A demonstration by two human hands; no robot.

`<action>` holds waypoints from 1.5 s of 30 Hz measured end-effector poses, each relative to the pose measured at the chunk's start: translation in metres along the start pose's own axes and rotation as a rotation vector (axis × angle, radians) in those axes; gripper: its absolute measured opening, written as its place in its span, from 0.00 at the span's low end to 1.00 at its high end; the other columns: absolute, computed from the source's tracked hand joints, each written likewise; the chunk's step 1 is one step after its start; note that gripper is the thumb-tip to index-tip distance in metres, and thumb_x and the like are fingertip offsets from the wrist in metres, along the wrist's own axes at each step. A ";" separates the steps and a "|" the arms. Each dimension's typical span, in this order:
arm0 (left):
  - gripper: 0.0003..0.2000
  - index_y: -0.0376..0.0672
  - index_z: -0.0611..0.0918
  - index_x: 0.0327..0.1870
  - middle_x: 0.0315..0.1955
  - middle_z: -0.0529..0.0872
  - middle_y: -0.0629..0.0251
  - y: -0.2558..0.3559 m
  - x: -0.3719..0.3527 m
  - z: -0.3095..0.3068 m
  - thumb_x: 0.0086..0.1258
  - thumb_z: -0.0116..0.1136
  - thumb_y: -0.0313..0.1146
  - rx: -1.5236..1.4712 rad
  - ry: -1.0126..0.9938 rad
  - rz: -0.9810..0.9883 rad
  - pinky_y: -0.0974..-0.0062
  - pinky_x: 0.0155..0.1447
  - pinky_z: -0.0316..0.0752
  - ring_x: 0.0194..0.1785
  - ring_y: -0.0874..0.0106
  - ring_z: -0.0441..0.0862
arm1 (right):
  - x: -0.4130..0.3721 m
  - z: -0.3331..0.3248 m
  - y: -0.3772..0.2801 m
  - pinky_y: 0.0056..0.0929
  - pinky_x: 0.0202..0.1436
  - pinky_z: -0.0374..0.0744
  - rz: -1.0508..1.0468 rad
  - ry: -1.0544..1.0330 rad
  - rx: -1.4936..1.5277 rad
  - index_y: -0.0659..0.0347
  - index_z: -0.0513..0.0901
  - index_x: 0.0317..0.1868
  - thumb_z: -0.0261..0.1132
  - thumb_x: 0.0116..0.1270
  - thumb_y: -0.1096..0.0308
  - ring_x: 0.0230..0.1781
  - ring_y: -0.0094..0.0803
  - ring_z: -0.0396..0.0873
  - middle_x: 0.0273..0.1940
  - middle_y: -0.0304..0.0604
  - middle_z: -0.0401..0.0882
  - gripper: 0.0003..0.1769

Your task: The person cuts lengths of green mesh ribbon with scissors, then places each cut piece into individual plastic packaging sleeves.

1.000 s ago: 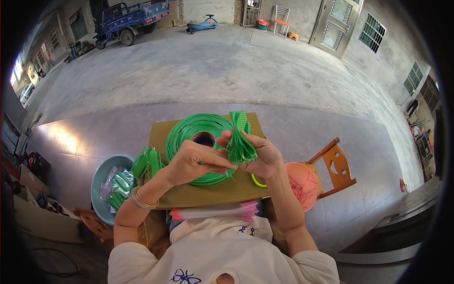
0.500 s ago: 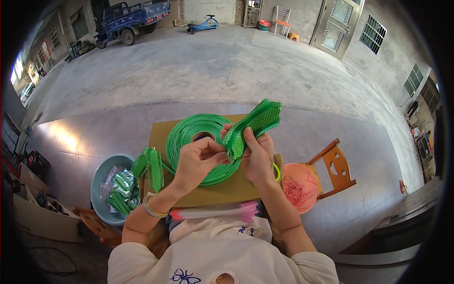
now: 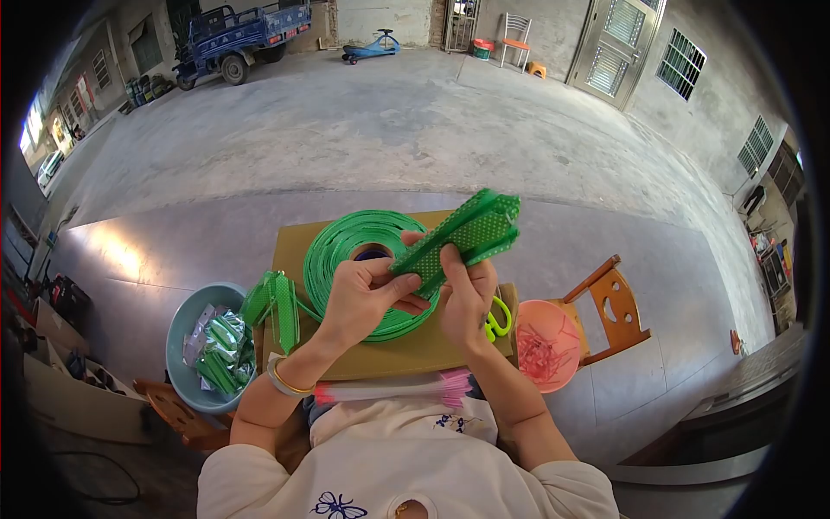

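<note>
Both hands grip a bundle of green dotted ribbon [image 3: 467,232], held tilted above the brown board. My left hand [image 3: 367,294] pinches its lower end between thumb and fingers. Around its middle, my right hand [image 3: 465,290] is closed, the thumb pressed on top. Beneath the hands lies a large coil of green ribbon [image 3: 333,277] with a round core, partly covered by my left hand. Left of the coil, another folded green dotted ribbon piece [image 3: 278,307] hangs at the board's edge. Yellow-green scissor handles [image 3: 499,320] show beside my right wrist.
The brown board [image 3: 346,368] lies before me. A blue basin [image 3: 186,381] with green and silvery packets stands left. At right, a pink bowl [image 3: 566,372] of pinkish strips sits by a wooden chair [image 3: 618,303]. Pink-tipped pale strips [image 3: 393,389] lie on my lap.
The bundle has turned from a twisted, fanned shape to a flatter, straighter one. My left hand has shifted its grip onto the lower end. More of the scissor handles shows.
</note>
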State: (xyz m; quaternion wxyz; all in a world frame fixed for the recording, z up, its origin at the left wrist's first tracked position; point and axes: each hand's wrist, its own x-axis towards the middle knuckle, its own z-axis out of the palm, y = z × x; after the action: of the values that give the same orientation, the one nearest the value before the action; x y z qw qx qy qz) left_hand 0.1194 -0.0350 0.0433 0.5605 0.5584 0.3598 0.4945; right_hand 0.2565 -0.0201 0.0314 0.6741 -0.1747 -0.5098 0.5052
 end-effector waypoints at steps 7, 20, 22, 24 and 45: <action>0.10 0.28 0.77 0.42 0.31 0.84 0.56 -0.003 0.001 -0.004 0.65 0.57 0.26 -0.015 -0.111 -0.137 0.78 0.38 0.81 0.32 0.71 0.84 | 0.005 0.000 0.004 0.27 0.35 0.77 0.208 -0.027 0.384 0.68 0.71 0.46 0.45 0.73 0.69 0.29 0.30 0.77 0.33 0.46 0.79 0.12; 0.12 0.33 0.77 0.48 0.30 0.85 0.62 0.011 0.000 -0.037 0.64 0.57 0.23 0.313 0.082 0.003 0.83 0.40 0.78 0.33 0.78 0.82 | -0.003 -0.020 -0.011 0.21 0.22 0.66 0.548 -0.509 -0.710 0.65 0.73 0.36 0.52 0.69 0.70 0.18 0.20 0.68 0.20 0.37 0.72 0.07; 0.11 0.33 0.77 0.47 0.30 0.85 0.60 0.004 -0.007 -0.033 0.64 0.57 0.25 0.319 0.048 -0.075 0.81 0.39 0.77 0.32 0.77 0.83 | -0.008 -0.034 0.010 0.24 0.23 0.67 0.422 -0.475 -0.763 0.65 0.75 0.37 0.52 0.69 0.67 0.19 0.23 0.69 0.19 0.39 0.72 0.10; 0.12 0.32 0.77 0.45 0.30 0.85 0.57 -0.010 -0.023 -0.028 0.64 0.58 0.29 0.471 -0.017 -0.133 0.76 0.36 0.78 0.31 0.72 0.84 | -0.005 -0.038 0.007 0.19 0.22 0.65 0.431 -0.406 -0.722 0.65 0.74 0.39 0.51 0.70 0.69 0.20 0.18 0.66 0.21 0.35 0.72 0.08; 0.05 0.40 0.80 0.29 0.25 0.82 0.54 -0.095 -0.080 0.005 0.52 0.54 0.27 1.236 -0.619 0.007 0.60 0.37 0.75 0.33 0.55 0.81 | -0.001 -0.029 -0.006 0.14 0.20 0.59 0.486 -0.288 -0.487 0.63 0.75 0.39 0.49 0.73 0.65 0.16 0.14 0.60 0.19 0.30 0.66 0.12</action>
State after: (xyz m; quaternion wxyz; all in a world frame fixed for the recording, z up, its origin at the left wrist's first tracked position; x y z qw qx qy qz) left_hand 0.1185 -0.1017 -0.0618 0.2148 0.8920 0.3973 0.0182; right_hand 0.2845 -0.0149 0.0231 0.3943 -0.3730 -0.6483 0.5340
